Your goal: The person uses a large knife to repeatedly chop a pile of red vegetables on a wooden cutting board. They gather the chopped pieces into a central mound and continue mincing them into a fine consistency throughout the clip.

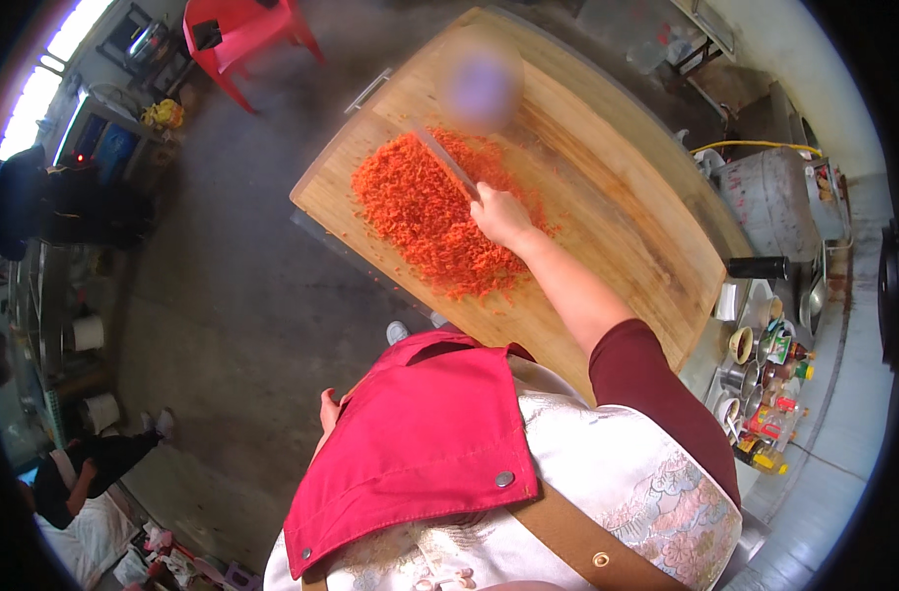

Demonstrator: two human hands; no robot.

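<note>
My right hand (499, 214) grips the handle of a knife (448, 162), whose long blade lies across a heap of finely chopped carrot (412, 210). The heap spreads over the left part of a large wooden cutting board (626, 251), with small bits scattered round it. My left hand (330, 411) hangs low beside the red apron, away from the board; most of it is hidden and nothing shows in it. Past the heap, at the board's far side, is a blurred purple, round thing (482, 81).
Bowls (741, 344) and several bottles (765, 454) stand on the counter right of the board. A red plastic chair (235, 37) is on the floor at the upper left. Another person (76, 480) is at the lower left.
</note>
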